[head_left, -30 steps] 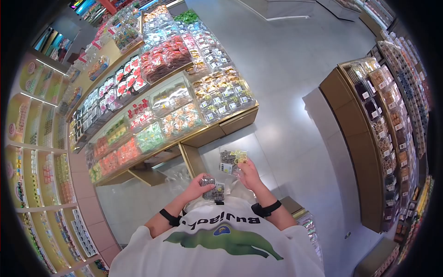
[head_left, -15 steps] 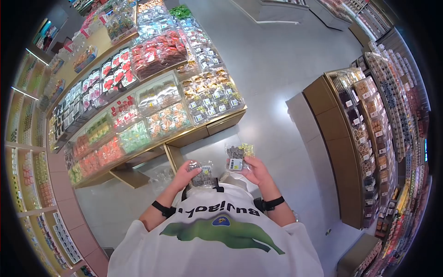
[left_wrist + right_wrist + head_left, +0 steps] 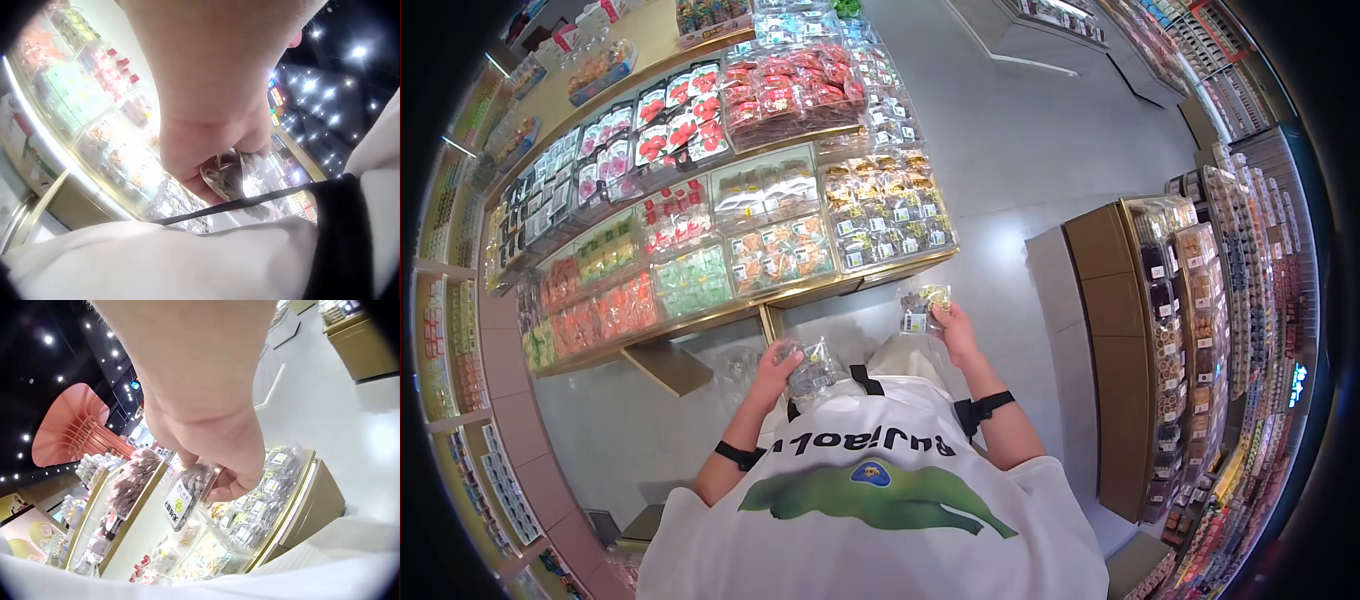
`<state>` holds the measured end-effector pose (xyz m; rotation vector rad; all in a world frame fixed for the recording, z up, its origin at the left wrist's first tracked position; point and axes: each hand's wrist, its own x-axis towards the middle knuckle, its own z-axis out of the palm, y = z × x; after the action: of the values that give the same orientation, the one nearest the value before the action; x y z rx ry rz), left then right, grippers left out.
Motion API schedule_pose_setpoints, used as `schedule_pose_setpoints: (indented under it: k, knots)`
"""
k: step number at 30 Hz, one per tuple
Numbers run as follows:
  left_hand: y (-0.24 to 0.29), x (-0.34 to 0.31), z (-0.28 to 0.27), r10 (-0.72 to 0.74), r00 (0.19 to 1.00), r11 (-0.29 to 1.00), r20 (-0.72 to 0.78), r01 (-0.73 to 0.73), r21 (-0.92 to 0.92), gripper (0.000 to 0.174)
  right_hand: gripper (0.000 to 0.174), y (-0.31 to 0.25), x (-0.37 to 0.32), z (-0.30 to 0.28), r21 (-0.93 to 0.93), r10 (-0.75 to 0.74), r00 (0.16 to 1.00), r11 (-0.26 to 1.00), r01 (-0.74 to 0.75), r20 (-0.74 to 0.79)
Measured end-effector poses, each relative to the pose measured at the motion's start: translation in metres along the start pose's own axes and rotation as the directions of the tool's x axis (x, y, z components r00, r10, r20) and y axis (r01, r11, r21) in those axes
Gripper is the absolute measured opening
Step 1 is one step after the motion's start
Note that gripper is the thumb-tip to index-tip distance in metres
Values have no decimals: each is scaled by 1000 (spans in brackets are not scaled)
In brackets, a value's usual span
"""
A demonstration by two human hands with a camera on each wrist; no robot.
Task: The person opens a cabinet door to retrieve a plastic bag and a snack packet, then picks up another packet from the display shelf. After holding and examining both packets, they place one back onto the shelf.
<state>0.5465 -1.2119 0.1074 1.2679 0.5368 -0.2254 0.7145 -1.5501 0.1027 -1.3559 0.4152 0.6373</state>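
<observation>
In the head view the left hand (image 3: 774,368) grips a clear bag of dark pieces (image 3: 811,374) close to the shirt. The right hand (image 3: 956,332) pinches a second clear bag (image 3: 916,318) with a white label, held farther forward near the display's edge. Part of the left bag (image 3: 225,175) shows below the left hand (image 3: 215,147) in the left wrist view. In the right wrist view, the label of the other bag (image 3: 180,503) faces the camera, with the right hand (image 3: 215,450) curled round its edge.
A tiered display (image 3: 860,275) of bagged goods stands ahead and to the left, with an open door panel (image 3: 668,368) below. Another stocked shelf unit (image 3: 1112,345) is on the right. Grey floor (image 3: 990,150) runs between them.
The view has shifted toward the display. Both hands have moved apart and forward, each still holding its bag; the left hand has moved farther from the right.
</observation>
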Motion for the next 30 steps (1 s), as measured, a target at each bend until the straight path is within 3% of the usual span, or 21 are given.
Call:
schedule_pose_setpoints:
  k: [5, 9, 12, 13, 15, 19, 21, 23, 25, 27, 30]
  knots:
    - [-3, 13, -8, -120, 980, 984, -157, 96, -151, 39, 17, -17, 84, -9, -80, -10, 994, 997, 1, -110]
    - [21, 23, 6, -119, 967, 991, -225, 104, -79, 38, 21, -21, 172, -19, -48, -6, 989, 999, -1, -146]
    - [31, 26, 14, -162, 932, 986, -323, 139, -94, 37, 21, -9, 239, -30, -340, -145, 955, 939, 51, -259]
    - [35, 25, 17, -172, 914, 985, -367, 147, -96, 36, 21, 4, 266, -38, -334, -121, 961, 942, 33, -247]
    - [44, 25, 27, -196, 882, 980, -427, 171, -97, 36, 29, 30, 308, -51, -690, -251, 934, 723, 8, -253]
    - [51, 18, 55, -257, 819, 966, -513, 231, -117, 35, 33, 21, 323, -37, -687, -294, 917, 726, 30, -271]
    - [55, 14, 66, -276, 781, 960, -560, 245, -132, 34, 29, 23, 332, -35, -674, -214, 945, 739, -9, -247]
    - [59, 16, 75, -292, 781, 956, -552, 232, -177, 33, 23, 23, 333, -33, -635, -299, 920, 769, 73, -255]
    - [63, 15, 83, -287, 766, 958, -575, 218, -187, 32, 22, 16, 333, -30, -648, -271, 931, 760, 51, -245]
    - [66, 15, 90, -279, 754, 960, -594, 200, -197, 30, 23, 3, 328, -23, -727, -211, 928, 682, -84, -306]
    - [67, 14, 96, -268, 740, 963, -617, 190, -190, 28, 27, -3, 325, -16, -725, -215, 923, 683, -91, -318]
